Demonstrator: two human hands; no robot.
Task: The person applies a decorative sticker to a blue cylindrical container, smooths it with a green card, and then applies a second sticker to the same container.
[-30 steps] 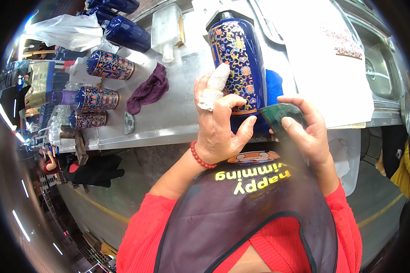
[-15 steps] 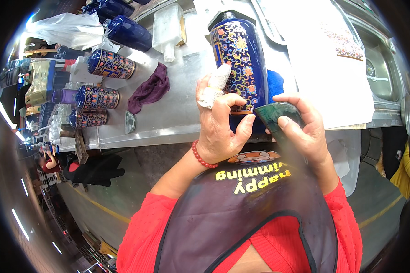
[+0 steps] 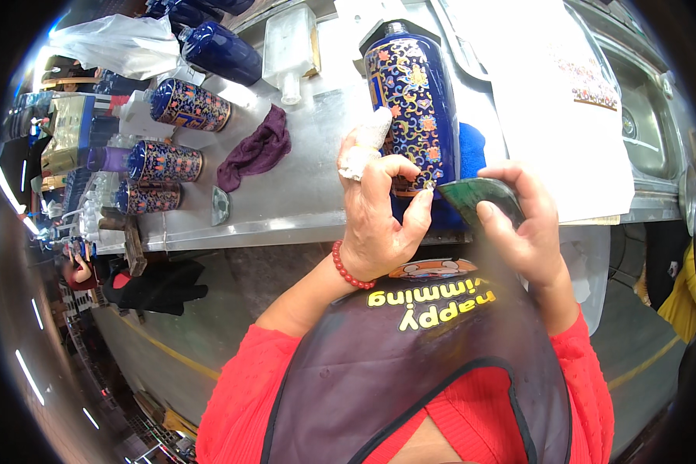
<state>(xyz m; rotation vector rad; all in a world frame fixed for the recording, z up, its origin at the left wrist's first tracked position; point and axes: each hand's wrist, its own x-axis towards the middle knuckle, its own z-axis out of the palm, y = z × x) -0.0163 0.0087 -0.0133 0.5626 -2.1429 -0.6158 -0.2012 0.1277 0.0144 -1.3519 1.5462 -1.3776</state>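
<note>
A dark blue bottle [image 3: 450, 93] lies on its side on the bench, neck pointing away from me. A colourful floral decal [image 3: 419, 116] covers its upper face. My left hand [image 3: 379, 209] rests against the bottle's near left side, with white wrapping [image 3: 373, 133] on its fingers. Its thumb and forefinger curl together at the decal's lower corner; whatever is between the tips is too small to make out. Close to that corner, my right hand [image 3: 522, 232] grips a dark green, curved scraper [image 3: 479, 197] between thumb and fingers. A blue cloth [image 3: 472, 147] shows beside the bottle.
To the left lie a purple rag [image 3: 254, 151], a small clear scraper-like piece [image 3: 220, 206] and several patterned bottles [image 3: 166, 162]. Farther back are a plain blue bottle [image 3: 223, 56] and a clear container [image 3: 288, 54]. White sheets [image 3: 549, 155] and a metal sink [image 3: 642, 116] are right.
The whole view has shifted slightly. Both hands, the bottle and the scraper keep nearly the same positions relative to each other.
</note>
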